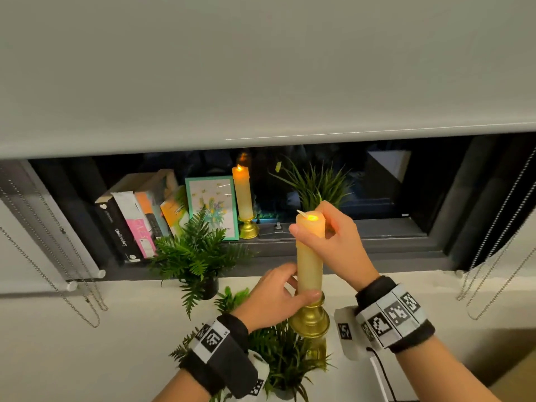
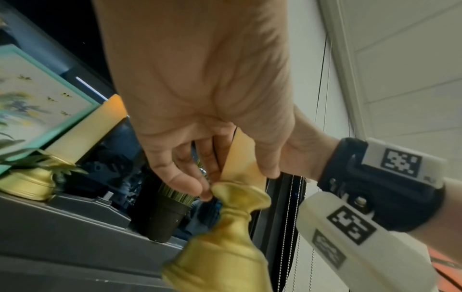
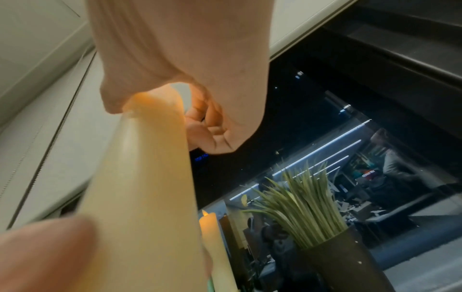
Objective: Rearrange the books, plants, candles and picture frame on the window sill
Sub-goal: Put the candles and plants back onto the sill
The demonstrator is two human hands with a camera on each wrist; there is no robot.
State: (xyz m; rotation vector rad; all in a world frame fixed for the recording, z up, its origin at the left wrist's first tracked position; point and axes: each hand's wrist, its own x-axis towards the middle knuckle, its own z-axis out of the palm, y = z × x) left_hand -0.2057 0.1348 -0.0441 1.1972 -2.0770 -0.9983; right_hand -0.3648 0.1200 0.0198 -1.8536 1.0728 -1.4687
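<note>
The blind (image 1: 261,68) is drawn down to just above the window sill (image 1: 362,281), far beyond both hands. The row of books (image 1: 136,219) leans at the sill's left end, well left of the fingers. The picture frame (image 1: 213,206) stands beside the books, with a second candle (image 1: 243,192) in a gold holder just to its right. A fern (image 1: 194,250) sits left of the left hand; a grassy plant (image 1: 316,184) stands behind the right hand; a third plant (image 1: 284,358) lies below both wrists.

The held candle (image 1: 309,256) is upright in its gold holder (image 1: 310,320), lifted between both hands, its tip glowing.

Right hand (image 1: 336,242): forearm raised from lower right, wrist bent, fingers curled round the candle's top with the thumb (image 1: 295,229) on the near left side.

Left hand (image 1: 272,297): forearm rising from lower left, fingers (image 2: 180,177) and thumb (image 2: 268,168) closed round the candle's lower end just above the holder's rim.
</note>
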